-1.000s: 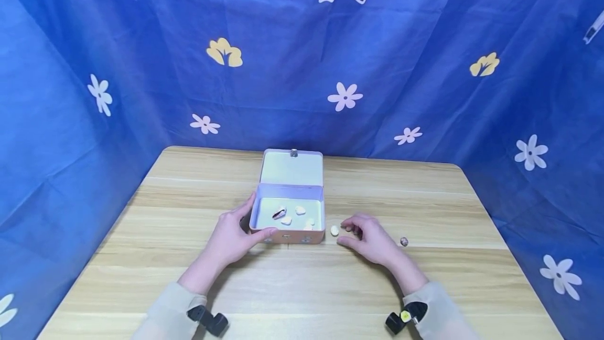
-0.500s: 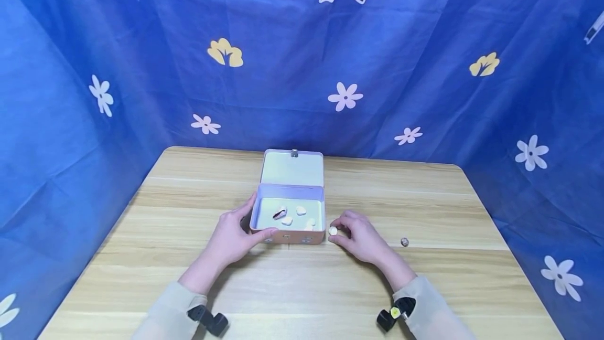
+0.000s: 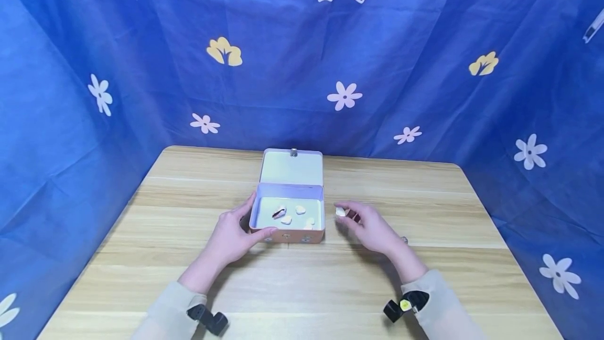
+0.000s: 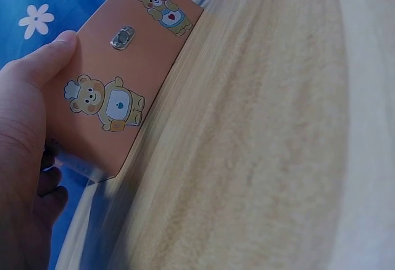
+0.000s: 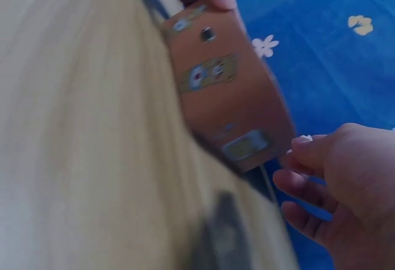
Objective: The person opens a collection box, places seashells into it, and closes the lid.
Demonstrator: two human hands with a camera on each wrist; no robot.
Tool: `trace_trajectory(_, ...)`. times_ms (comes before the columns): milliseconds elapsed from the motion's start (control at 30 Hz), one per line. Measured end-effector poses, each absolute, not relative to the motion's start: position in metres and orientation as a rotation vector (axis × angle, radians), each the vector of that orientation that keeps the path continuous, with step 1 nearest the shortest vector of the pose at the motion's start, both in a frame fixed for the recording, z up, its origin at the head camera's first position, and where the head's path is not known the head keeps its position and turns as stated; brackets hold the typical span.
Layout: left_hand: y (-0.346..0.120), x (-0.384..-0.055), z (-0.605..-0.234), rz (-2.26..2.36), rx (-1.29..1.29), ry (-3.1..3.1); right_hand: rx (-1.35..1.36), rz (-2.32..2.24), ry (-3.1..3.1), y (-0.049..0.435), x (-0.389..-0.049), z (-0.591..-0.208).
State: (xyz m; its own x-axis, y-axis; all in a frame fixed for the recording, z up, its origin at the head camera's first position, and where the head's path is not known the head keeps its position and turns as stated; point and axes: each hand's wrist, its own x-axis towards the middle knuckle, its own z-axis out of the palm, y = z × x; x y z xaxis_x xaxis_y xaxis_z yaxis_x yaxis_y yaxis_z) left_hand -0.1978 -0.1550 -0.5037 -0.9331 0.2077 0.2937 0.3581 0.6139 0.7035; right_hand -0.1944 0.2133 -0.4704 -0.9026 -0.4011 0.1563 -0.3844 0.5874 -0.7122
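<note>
An orange tin box [image 3: 302,236] with bear pictures on its front stands on the table, its hinged lid [image 3: 291,168] raised. Inside lie several small whitish seashells [image 3: 286,220], one marked with a dark red streak [image 3: 279,213]. My left hand [image 3: 230,237] grips the box's left side, thumb over the front as the left wrist view shows. Just right of the box, my right hand [image 3: 371,229] pinches a small white seashell [image 3: 340,212] between thumb and index finger, off the table. In the right wrist view, my fingers mostly hide this seashell [image 5: 307,137].
A small dark speckled round thing [image 3: 405,239], perhaps a shell, lies partly hidden behind my right wrist. The wooden table [image 3: 198,172] ends at a blue curtain [image 3: 283,67] with printed flowers, at the back and both sides.
My right hand reached the white seashell beside the box, took hold of it, then lifted it and moved slightly back and right. My left hand and the box stay put.
</note>
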Motion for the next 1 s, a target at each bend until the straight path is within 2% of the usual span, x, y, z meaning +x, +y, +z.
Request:
trace_trajectory(233,-0.156,-0.198,-0.504,-1.215,-0.477,-2.649,-0.852,-1.302,2.767,0.205,-0.200,-0.452)
trace_trajectory(567,-0.156,-0.198,-0.503,-1.214,-0.482,-2.643,-0.907,-1.288,2.698,0.178,-0.207,-0.432)
trace_trajectory(1000,-0.155,-0.197,-0.503,-1.232,-0.499,-2.617,-1.003,-1.275,2.637,0.142,-0.222,-0.434)
